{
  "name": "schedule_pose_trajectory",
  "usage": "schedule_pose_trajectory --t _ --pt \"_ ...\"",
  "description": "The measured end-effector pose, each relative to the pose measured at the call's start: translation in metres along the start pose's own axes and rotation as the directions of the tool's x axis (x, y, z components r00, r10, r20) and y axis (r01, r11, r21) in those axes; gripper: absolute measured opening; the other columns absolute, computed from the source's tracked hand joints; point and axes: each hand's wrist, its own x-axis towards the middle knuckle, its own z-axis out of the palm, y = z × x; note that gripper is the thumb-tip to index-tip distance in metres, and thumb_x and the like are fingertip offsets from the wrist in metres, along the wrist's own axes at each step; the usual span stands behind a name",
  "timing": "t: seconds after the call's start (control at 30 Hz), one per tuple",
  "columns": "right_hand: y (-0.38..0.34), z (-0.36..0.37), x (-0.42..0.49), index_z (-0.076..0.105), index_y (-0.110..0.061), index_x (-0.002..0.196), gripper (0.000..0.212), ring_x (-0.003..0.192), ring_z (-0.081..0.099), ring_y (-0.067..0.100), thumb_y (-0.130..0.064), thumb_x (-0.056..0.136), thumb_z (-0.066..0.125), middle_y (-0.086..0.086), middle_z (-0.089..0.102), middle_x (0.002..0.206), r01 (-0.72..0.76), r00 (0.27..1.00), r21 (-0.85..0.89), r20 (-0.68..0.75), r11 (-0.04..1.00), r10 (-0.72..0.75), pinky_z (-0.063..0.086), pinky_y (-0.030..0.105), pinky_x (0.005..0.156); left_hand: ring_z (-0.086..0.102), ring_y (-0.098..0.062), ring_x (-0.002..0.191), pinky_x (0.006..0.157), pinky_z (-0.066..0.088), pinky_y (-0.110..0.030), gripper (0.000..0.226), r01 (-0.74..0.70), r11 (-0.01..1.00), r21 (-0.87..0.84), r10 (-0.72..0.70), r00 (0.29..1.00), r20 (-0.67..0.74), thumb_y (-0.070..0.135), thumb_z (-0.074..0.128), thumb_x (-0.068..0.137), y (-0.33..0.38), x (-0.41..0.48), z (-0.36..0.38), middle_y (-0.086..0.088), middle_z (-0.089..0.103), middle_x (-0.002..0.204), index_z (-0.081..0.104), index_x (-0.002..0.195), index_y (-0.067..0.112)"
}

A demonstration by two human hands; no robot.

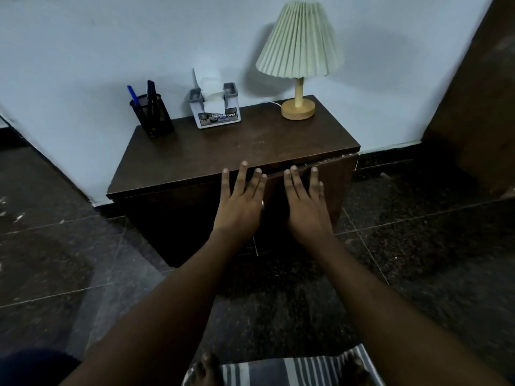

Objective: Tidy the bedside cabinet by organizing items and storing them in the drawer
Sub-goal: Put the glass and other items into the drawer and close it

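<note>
The left hand (239, 201) and right hand (305, 201), fingers straight and holding nothing, seem to press the drawer (334, 185), which is slightly ajar, likely to shut it. Beyond, on the cabinet (223, 151), a pen holder (152, 114) stands at 11 o'clock, a tissue box (214, 110) at 12 and a lamp (299, 59) at 1.

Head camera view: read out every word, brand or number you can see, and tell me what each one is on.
"OPEL": on the printed label on the front of the white plastic organiser box with grey rims.
Rest of that label: smaller print beside a picture, too blurred to read.
Black mesh pen holder and wooden lamp with pleated cream shade: no text visible.
</note>
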Motion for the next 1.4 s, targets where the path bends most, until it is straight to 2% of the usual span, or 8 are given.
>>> schedule_pose_trajectory --t 0.1,0.37,0.53,0.7,0.9,1.0,1.2,1.4 --pt "-0.002 0.011 0.006 -0.002 -0.016 0.166 0.086 0.157 -0.017 0.043 -0.029 0.095 0.045 0.003 -0.006 0.175 -0.006 0.999 0.002 -0.045 1.0 0.006 0.004 0.059 0.127 -0.017 -0.041 0.157 0.116 -0.007 -0.077 0.073 0.025 0.997 0.072 -0.022 0.999 -0.037 0.047 0.033 0.105 0.001 0.001 0.009 -0.007 0.005 0.174 0.011 0.165 0.011" --pt "0.005 0.051 0.021 0.003 -0.016 0.166 0.079 0.157 -0.02 0.033 -0.036 0.102 0.045 0.002 -0.008 0.174 0.059 0.972 0.016 -0.228 0.998 -0.053 0.008 0.056 0.127 -0.012 -0.034 0.16 0.121 0.001 -0.071 0.081 -0.006 0.993 0.115 0.027 0.982 -0.187 0.046 0.04 0.104 -0.013 0.003 0.05 -0.007 -0.012 0.174 -0.002 0.165 0.013" --pt "0.01 0.077 0.038 0.005 -0.013 0.166 0.078 0.16 -0.01 0.034 -0.047 0.106 0.041 0.007 -0.006 0.174 0.187 0.931 -0.106 -0.298 0.977 -0.211 0.005 0.055 0.129 -0.009 -0.032 0.16 0.122 -0.005 -0.069 0.08 -0.015 0.99 0.143 0.052 0.965 -0.256 0.043 0.039 0.104 -0.019 0.01 0.075 -0.005 -0.012 0.174 -0.004 0.165 0.014" --pt "0.018 0.105 0.054 -0.005 -0.014 0.164 0.081 0.159 -0.015 0.034 -0.056 0.107 0.034 0.006 -0.018 0.172 0.212 0.897 -0.132 -0.366 0.968 -0.247 0.0 0.055 0.129 -0.009 -0.033 0.159 0.12 -0.012 -0.07 0.083 -0.006 0.987 0.159 0.057 0.944 -0.324 0.047 0.041 0.103 -0.019 0.018 0.098 -0.006 -0.014 0.173 -0.003 0.165 0.014" --pt "0.03 0.127 0.068 -0.005 -0.015 0.165 0.082 0.158 -0.016 0.033 -0.062 0.107 0.029 0.014 0.006 0.17 0.228 0.841 -0.19 -0.457 0.955 -0.291 -0.006 0.054 0.128 -0.018 -0.037 0.157 0.118 -0.015 -0.072 0.091 -0.037 0.987 0.159 0.096 0.919 -0.383 0.055 0.046 0.097 -0.026 0.025 0.113 -0.009 -0.015 0.172 0.003 0.166 0.012" --pt "0.032 0.134 0.073 -0.005 -0.016 0.165 0.083 0.158 -0.018 0.033 -0.064 0.106 0.028 0.007 -0.011 0.174 0.232 0.812 -0.223 -0.491 0.947 -0.315 -0.008 0.055 0.127 -0.016 -0.037 0.158 0.117 -0.016 -0.072 0.089 -0.031 0.984 0.178 0.103 0.906 -0.41 0.054 0.044 0.097 -0.029 0.027 0.117 -0.009 -0.011 0.173 0.007 0.166 0.012" --pt "0.034 0.114 0.066 -0.003 -0.016 0.165 0.082 0.158 -0.015 0.037 -0.064 0.106 0.027 0.006 -0.016 0.173 0.242 0.856 -0.237 -0.404 0.941 -0.322 -0.008 0.056 0.127 -0.015 -0.035 0.158 0.118 -0.015 -0.071 0.095 -0.012 0.987 0.159 0.066 0.937 -0.343 0.052 0.049 0.094 -0.023 0.028 0.099 -0.008 -0.013 0.173 0.001 0.166 0.013" --pt "0.023 0.057 0.031 0.004 -0.013 0.166 0.082 0.16 0.0 0.036 -0.05 0.103 0.04 0.01 -0.006 0.174 0.229 0.918 -0.225 -0.274 0.947 -0.287 0.007 0.057 0.128 -0.004 -0.029 0.161 0.122 -0.006 -0.07 0.098 -0.03 0.999 0.02 0.034 0.975 -0.218 0.056 0.051 0.086 -0.023 0.0 0.048 -0.004 -0.004 0.175 0.009 0.166 0.017"
